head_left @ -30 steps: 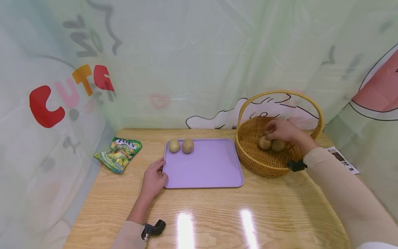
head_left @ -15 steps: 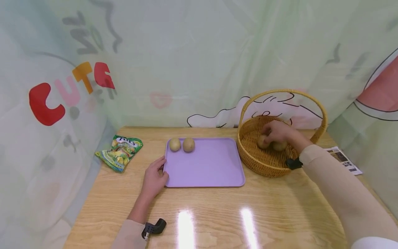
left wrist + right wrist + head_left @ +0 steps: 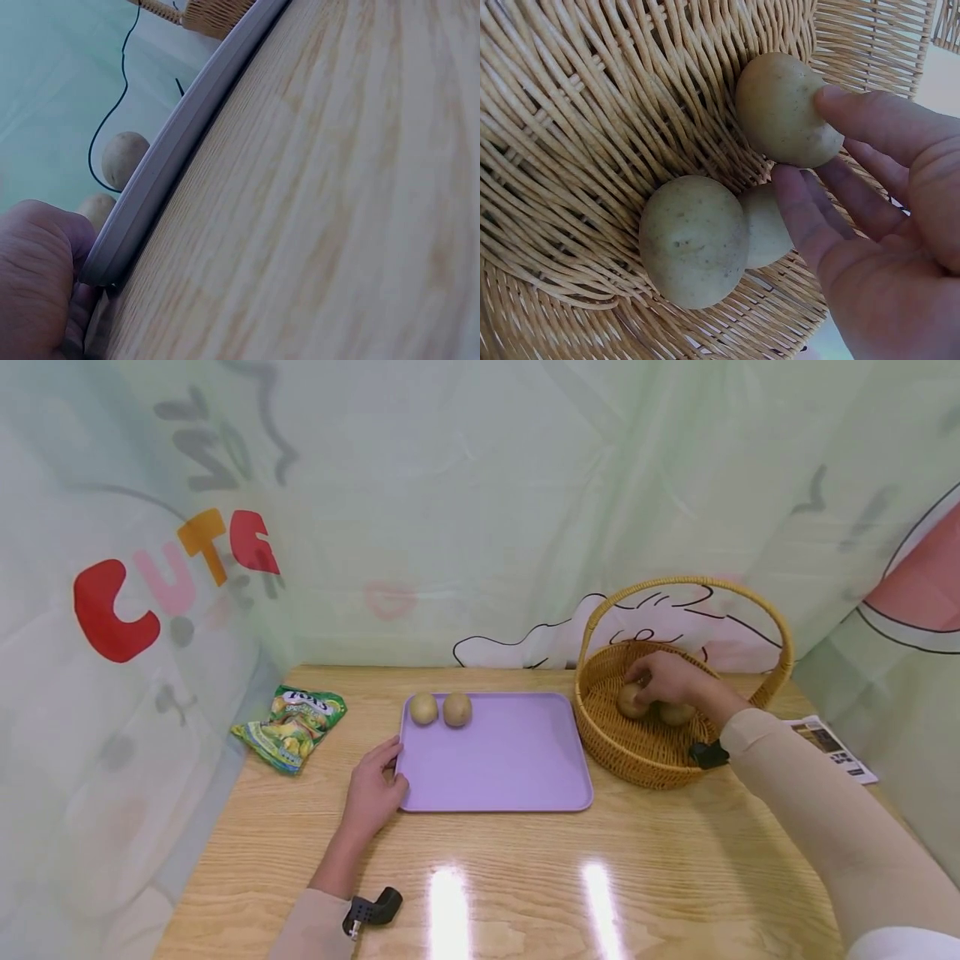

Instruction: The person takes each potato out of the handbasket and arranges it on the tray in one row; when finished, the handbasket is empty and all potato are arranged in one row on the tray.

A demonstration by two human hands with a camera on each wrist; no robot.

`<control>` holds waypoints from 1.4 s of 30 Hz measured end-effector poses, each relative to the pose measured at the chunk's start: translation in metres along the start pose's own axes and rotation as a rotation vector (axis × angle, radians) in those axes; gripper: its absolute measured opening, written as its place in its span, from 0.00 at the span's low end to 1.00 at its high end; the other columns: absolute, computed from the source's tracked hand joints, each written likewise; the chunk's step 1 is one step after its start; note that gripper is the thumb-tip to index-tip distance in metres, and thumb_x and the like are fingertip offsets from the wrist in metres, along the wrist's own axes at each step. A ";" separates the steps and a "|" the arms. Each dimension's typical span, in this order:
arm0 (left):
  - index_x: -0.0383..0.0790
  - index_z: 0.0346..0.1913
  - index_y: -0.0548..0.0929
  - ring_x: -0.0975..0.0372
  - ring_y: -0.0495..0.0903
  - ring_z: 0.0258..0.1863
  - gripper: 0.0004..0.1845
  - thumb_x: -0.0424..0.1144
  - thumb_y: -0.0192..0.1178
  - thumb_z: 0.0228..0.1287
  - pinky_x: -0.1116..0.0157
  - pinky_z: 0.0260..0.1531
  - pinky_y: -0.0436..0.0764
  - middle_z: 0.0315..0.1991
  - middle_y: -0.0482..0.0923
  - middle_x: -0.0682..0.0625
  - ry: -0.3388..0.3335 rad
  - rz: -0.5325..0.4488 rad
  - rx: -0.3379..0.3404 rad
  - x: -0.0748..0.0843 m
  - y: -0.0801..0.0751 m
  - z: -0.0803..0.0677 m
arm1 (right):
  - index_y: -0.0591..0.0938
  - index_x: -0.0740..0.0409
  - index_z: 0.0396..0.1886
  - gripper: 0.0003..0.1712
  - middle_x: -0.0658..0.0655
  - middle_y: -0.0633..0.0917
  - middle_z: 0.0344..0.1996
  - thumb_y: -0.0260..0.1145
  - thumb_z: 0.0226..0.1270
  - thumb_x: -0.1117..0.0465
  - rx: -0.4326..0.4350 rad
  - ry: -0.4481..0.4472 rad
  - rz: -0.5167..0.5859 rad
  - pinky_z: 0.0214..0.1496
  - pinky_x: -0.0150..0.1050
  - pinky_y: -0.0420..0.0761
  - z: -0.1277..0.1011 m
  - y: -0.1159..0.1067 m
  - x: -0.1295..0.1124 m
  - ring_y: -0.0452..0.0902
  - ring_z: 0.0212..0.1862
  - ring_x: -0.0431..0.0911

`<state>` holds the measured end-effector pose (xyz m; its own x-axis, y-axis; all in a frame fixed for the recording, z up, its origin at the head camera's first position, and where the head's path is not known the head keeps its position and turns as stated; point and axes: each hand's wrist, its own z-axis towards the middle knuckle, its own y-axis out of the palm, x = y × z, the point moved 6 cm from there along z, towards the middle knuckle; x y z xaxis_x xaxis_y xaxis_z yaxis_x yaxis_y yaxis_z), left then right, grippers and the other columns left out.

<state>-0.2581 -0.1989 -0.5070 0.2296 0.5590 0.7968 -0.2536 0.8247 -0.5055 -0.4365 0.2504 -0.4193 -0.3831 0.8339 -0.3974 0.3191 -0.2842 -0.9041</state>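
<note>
A potato (image 3: 784, 111) sits pinched in the right hand (image 3: 669, 679) (left hand (image 3: 371, 787) grips the tray (image 3: 502, 764)).

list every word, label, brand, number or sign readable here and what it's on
"CUTE", last letter distorted: pale green printed curtain.
Crumpled green-and-yellow plastic packet: lettering too blurred to read surely.
White rectangular paper sheet: print too small.
Grey curtain marks: unreadable.

Below the handle (image 3: 686, 581), a hand can enter over the near side of the basket (image 3: 637, 768), left of the right hand (image 3: 671, 681). Free room on the tray (image 3: 510, 760) lies right of two fruits (image 3: 457, 710); the left hand (image 3: 375, 787) blocks its left edge.
</note>
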 end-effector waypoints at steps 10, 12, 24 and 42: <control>0.23 0.56 0.78 0.51 0.80 0.52 0.25 0.21 0.58 0.50 0.58 0.53 0.79 0.61 0.75 0.39 0.007 -0.006 0.001 0.000 -0.001 0.000 | 0.82 0.63 0.56 0.27 0.64 0.81 0.53 0.71 0.52 0.66 -0.077 -0.024 0.032 0.56 0.56 0.72 -0.002 0.010 -0.006 0.73 0.51 0.57; 0.23 0.56 0.78 0.51 0.80 0.52 0.25 0.21 0.58 0.50 0.58 0.53 0.79 0.61 0.75 0.39 0.008 -0.008 0.001 0.000 0.000 0.000 | 0.81 0.63 0.56 0.28 0.64 0.81 0.53 0.71 0.52 0.65 -0.087 -0.028 0.017 0.55 0.56 0.72 -0.002 0.011 -0.006 0.73 0.51 0.57; 0.23 0.57 0.78 0.50 0.79 0.53 0.26 0.21 0.58 0.51 0.57 0.54 0.79 0.61 0.74 0.38 -0.010 -0.006 -0.009 0.001 -0.001 0.000 | 0.83 0.62 0.54 0.26 0.62 0.83 0.50 0.72 0.51 0.65 -0.050 -0.024 0.002 0.51 0.52 0.75 -0.002 0.004 -0.008 0.75 0.47 0.53; 0.25 0.58 0.78 0.52 0.78 0.54 0.26 0.23 0.58 0.51 0.58 0.55 0.78 0.62 0.74 0.41 -0.038 0.002 -0.018 -0.001 0.000 -0.001 | 0.83 0.57 0.55 0.25 0.59 0.84 0.39 0.73 0.57 0.59 0.100 -0.065 0.050 0.37 0.42 0.70 -0.024 -0.022 -0.054 0.69 0.29 0.47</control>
<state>-0.2577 -0.1995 -0.5082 0.1929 0.5570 0.8078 -0.2370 0.8253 -0.5125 -0.4019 0.2236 -0.3739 -0.4255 0.7857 -0.4491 0.2522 -0.3736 -0.8926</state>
